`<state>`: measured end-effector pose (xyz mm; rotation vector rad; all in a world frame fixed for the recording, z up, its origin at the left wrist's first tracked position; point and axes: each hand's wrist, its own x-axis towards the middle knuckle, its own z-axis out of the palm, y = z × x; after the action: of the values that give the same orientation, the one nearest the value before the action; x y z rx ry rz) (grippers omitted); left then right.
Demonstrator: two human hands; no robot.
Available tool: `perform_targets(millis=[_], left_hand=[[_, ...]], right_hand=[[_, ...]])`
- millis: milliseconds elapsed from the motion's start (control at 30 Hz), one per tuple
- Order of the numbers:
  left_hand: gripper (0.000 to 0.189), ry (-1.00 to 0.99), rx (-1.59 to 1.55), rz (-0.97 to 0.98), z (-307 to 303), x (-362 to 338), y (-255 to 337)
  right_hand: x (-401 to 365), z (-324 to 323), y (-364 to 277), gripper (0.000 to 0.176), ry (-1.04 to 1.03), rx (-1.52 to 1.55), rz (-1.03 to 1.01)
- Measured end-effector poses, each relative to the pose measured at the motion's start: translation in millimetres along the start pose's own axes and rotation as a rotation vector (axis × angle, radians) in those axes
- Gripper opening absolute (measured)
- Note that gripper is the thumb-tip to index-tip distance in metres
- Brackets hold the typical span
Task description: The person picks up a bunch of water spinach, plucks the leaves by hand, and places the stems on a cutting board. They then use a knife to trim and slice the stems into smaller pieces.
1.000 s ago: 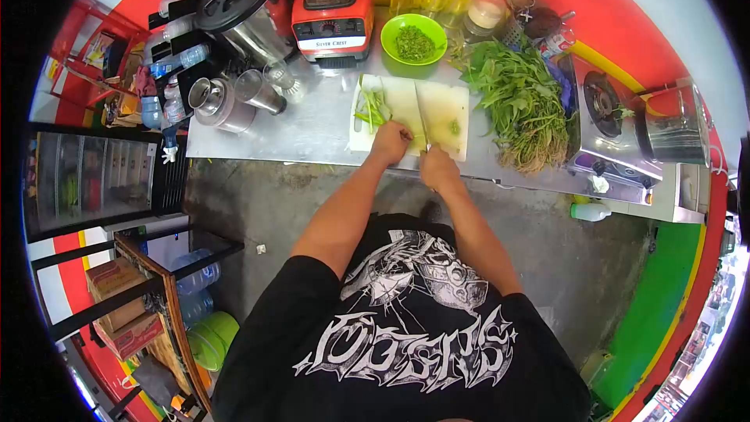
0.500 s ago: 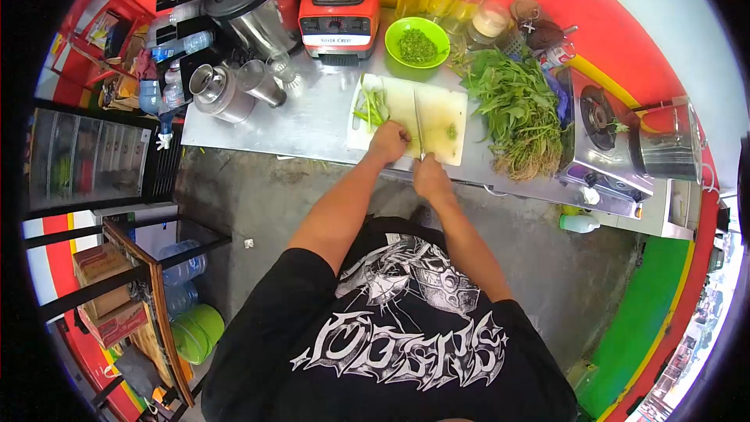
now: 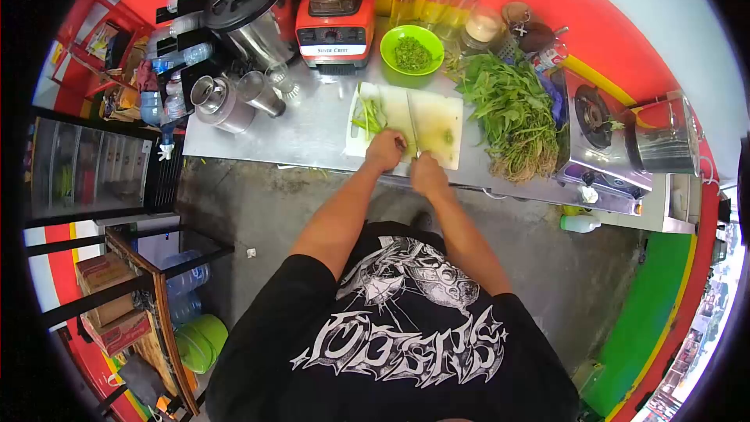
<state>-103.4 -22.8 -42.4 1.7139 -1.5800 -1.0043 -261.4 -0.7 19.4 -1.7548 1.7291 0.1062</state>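
On a white cutting board (image 3: 439, 113) lie pale green vegetable stalks (image 3: 369, 116), toward its left side. My left hand (image 3: 386, 150) is closed at the board's near edge, its curled fingers over the lower ends of the stalks; the fingertips are partly hidden. A long knife (image 3: 413, 121) points away from me across the board, its handle wrapped in my right hand (image 3: 428, 175). The blade stands just right of my left fingers. A small bit of chopped green (image 3: 448, 136) rests on the board's right part. Behind the board, a lime-green bowl (image 3: 412, 73) holds chopped greens (image 3: 412, 54).
Right of the board lies a big bunch of leafy greens with roots (image 3: 512, 113), beside a gas stove (image 3: 598, 121) carrying a metal pot (image 3: 666, 141). A red blender (image 3: 334, 31), oil bottles (image 3: 433, 0) and a metal canister (image 3: 223, 105) line the steel counter (image 3: 273, 137).
The whole view has shifted slightly. Both hands stay at the board's near edge, with the knife still in my right hand and only slightly moved.
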Motion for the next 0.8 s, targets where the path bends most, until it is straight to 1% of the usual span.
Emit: perform_targets(millis=[67, 133, 167, 233, 367, 433, 467, 567, 633, 700, 800], left_hand=[[0.014, -0.010, 0.026, -0.003, -1.9, -1.6, -1.2], [0.015, 0.019, 0.012, 0.017, -2.8, -3.4, 1.3], [0.015, 0.009, 0.015, 0.022, -3.2, -3.8, 2.0], [0.016, 0.006, -0.079, -0.063, -4.3, -6.6, 7.5], [0.015, 0.009, -0.042, -0.020, -4.5, -5.6, 10.3], [0.014, 0.048, -0.055, -0.048, -2.9, -6.8, 8.7], [0.014, 0.039, -0.049, -0.042, -2.7, -7.1, 7.4], [0.015, 0.044, -0.068, -0.022, -2.9, -5.6, 7.5], [0.015, 0.044, -0.051, -0.068, -4.5, -8.2, 10.5], [0.015, 0.039, -0.061, -0.069, -5.3, -7.5, 11.7], [0.015, 0.023, -0.059, -0.050, -6.7, -8.4, 8.7]], right_hand=[[7.0, 2.1, 3.0, 0.041, 0.012, 0.020, -0.022], [2.7, -3.9, 1.4, 0.042, -0.178, 0.161, 0.083], [-3.5, -2.2, 0.1, 0.042, -0.174, 0.169, 0.090], [-18.2, 5.0, -0.5, 0.045, 0.035, 0.072, 0.025], [4.4, 4.3, 1.8, 0.046, 0.038, 0.081, 0.027], [1.7, -5.9, -2.7, 0.045, 0.026, 0.040, -0.025], [-2.3, -15.4, -8.4, 0.044, -0.071, 0.069, 0.039], [-12.6, -0.8, -2.4, 0.044, -0.008, 0.060, 0.035], [-10.6, 7.5, 2.6, 0.043, 0.004, 0.056, 0.015], [-2.8, 9.8, 1.0, 0.042, 0.059, 0.083, 0.028], [3.9, -1.9, -1.2, 0.040, -0.001, 0.062, -0.011]])
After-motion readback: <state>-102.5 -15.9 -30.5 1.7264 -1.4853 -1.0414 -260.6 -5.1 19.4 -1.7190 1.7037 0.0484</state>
